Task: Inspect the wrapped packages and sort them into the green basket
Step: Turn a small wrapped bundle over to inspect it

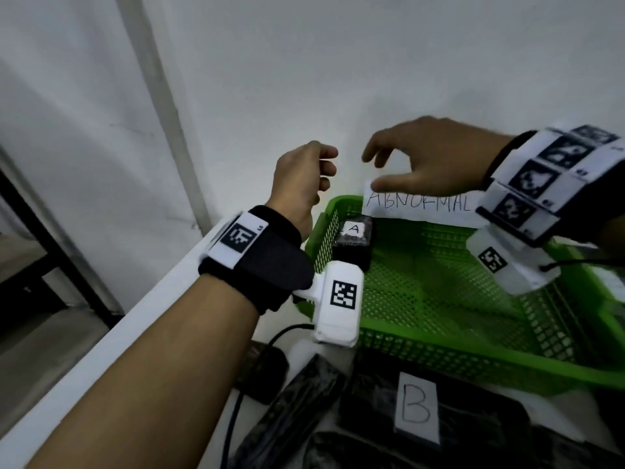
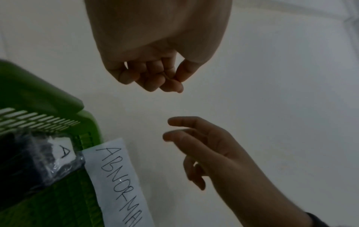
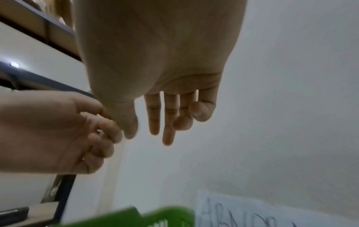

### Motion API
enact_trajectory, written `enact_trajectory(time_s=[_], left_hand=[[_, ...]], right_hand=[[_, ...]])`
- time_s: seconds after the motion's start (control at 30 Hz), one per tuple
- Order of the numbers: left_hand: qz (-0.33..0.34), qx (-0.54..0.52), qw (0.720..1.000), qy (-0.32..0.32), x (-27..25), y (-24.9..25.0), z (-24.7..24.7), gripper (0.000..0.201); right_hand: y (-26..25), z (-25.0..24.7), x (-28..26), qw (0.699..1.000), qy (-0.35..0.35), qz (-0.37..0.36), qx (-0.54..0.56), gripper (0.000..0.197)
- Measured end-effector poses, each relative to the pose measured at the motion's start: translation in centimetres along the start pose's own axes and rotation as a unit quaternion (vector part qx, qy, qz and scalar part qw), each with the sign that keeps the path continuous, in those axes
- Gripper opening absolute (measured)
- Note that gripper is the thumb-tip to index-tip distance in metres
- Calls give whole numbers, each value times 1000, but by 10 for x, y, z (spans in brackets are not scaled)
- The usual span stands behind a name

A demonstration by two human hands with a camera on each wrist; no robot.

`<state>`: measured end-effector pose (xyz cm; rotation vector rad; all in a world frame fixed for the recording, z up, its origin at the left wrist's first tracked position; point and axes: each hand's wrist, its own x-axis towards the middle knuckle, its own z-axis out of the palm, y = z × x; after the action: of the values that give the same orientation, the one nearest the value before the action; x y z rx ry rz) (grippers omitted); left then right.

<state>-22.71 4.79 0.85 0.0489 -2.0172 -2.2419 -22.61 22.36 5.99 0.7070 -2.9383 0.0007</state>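
Observation:
A green basket (image 1: 439,353) sits on the white table against the wall. A black wrapped package marked A (image 1: 351,245) lies in its far left corner, also seen in the left wrist view (image 2: 29,161). My left hand (image 1: 324,170) hovers above that corner with its fingers curled in and nothing held (image 2: 167,79). My right hand (image 1: 373,170) hangs over the far rim, fingers spread and relaxed (image 3: 153,130), empty. A black wrapped package marked B (image 1: 473,424) lies in front of the basket.
A paper label reading ABNORMAL (image 1: 419,204) stands on the basket's far rim. More dark wrapped packages (image 1: 297,401) and a black cable (image 1: 236,411) crowd the near table. The table's left edge (image 1: 118,333) drops beside a dark shelf frame (image 1: 50,248). The wall is close behind.

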Motion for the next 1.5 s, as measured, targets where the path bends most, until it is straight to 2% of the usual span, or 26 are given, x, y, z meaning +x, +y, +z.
enact_trajectory(time_s=[0.1, 0.23, 0.33, 0.43, 0.5, 0.57, 0.63, 0.77, 0.83, 0.87, 0.93, 0.97, 1.07, 1.1, 1.2, 1.3, 1.4, 1.5], left_hand=[[10, 12, 1000, -21, -25, 11, -17, 21], [4, 88, 993, -74, -70, 7, -51, 21], [-13, 170, 978, -119, -106, -6, -73, 22], [-33, 243, 956, -160, -139, -21, -91, 24], [-48, 285, 939, -188, -157, -30, -98, 27], [-56, 308, 926, -211, -173, -39, -101, 29], [-60, 307, 926, -212, -184, -49, -100, 31], [-50, 286, 930, -224, -209, -58, -93, 25], [-42, 287, 929, -230, -220, -58, -92, 27], [-39, 286, 930, -226, -223, -56, -94, 30], [-42, 263, 938, -221, -227, -52, -94, 40], [-41, 249, 941, -227, -227, -50, -92, 48], [0, 194, 944, -265, -225, -45, -72, 68], [14, 160, 950, -268, -224, -44, -64, 70], [30, 56, 962, -265, -216, -41, -38, 67], [33, -13, 958, -284, -204, -34, -17, 61], [37, -39, 946, -319, -192, -25, 4, 56], [44, -38, 943, -327, -185, -23, 19, 51]], right_hand=[[-27, -16, -22, 999, 34, -3, 33, 28], [-86, -9, -62, 997, -9, -66, 25, 27], [-127, 15, -94, 988, -121, -90, 18, 41], [-151, 41, -122, 963, -260, -69, -2, 56], [-157, 58, -138, 954, -292, -60, -25, 60], [-158, 75, -154, 968, -231, -69, -72, 64], [-155, 90, -169, 982, -161, -66, -74, 65], [-147, 98, -189, 993, -108, -39, 38, 57], [-139, 95, -199, 988, -68, 6, 138, 50], [-135, 92, -202, 979, -38, 33, 200, 47], [-126, 89, -210, 939, 33, 84, 332, 45], [-124, 89, -213, 909, 67, 102, 399, 43], [-119, 89, -218, 788, 134, 147, 583, 36], [-118, 89, -219, 763, 147, 154, 610, 35], [-105, 79, -220, 741, 185, 156, 626, 36], [-88, 62, -218, 733, 219, 130, 631, 43], [-72, 53, -217, 718, 258, 102, 638, 44], [-62, 52, -220, 699, 266, 90, 658, 48]])
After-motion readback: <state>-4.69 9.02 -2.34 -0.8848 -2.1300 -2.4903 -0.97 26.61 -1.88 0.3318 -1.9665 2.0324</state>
